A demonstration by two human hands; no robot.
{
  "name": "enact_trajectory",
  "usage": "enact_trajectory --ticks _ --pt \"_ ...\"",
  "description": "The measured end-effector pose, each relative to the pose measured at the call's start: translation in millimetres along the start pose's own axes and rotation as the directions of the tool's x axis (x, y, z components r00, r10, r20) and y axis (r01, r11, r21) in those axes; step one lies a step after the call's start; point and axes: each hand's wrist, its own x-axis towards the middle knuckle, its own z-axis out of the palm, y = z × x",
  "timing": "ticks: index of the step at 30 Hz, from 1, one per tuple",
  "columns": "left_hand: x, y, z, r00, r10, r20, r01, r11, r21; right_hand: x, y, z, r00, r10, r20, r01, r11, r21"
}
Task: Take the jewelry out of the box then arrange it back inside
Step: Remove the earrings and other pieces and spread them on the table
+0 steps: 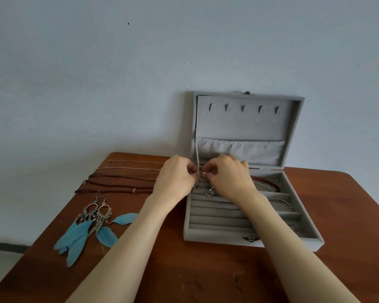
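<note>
Jewelry box [247, 215] open, both hands [175, 178] pinching something tiny

We see a reddish-brown wooden table [206, 270] with a faint grain, set against a pale blue-grey wall [96, 84]. The jewelry box [217, 238] near the table's far right edge is plain light grey velvet inside and out, and its lid pocket [245, 149] is a paler, whiter grey. In its far right compartment we see a dark red beaded bracelet [269, 182]. Towards the left edge lie feather earrings [92, 224], turquoise blue under dull silver filigree, and dark brown beaded necklaces [118, 184] beyond them.
</note>
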Motion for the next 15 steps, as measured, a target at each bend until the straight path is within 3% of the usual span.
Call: enact_trajectory --ticks 5,9,12,15 --pt "-6 -2 -17 0.997 0.072 -0.007 -0.073 0.997 -0.029 -4 8 -17 1.0 0.025 0.009 -0.026 0.991 0.128" --pt "-24 -12 -47 0.999 0.048 -0.023 -0.049 0.995 -0.083 -14 -8 -29 0.998 -0.044 -0.049 0.056 0.95 0.308" --pt "-44 -29 -56 1.0 0.018 -0.008 -0.017 0.999 0.031 -27 -35 -15 0.983 -0.177 -0.045 0.183 0.948 0.261" --pt "-58 -49 -63 0.999 -0.042 0.002 0.042 0.996 0.079 -37 -56 9 0.963 -0.27 -0.016 0.27 0.959 0.089"
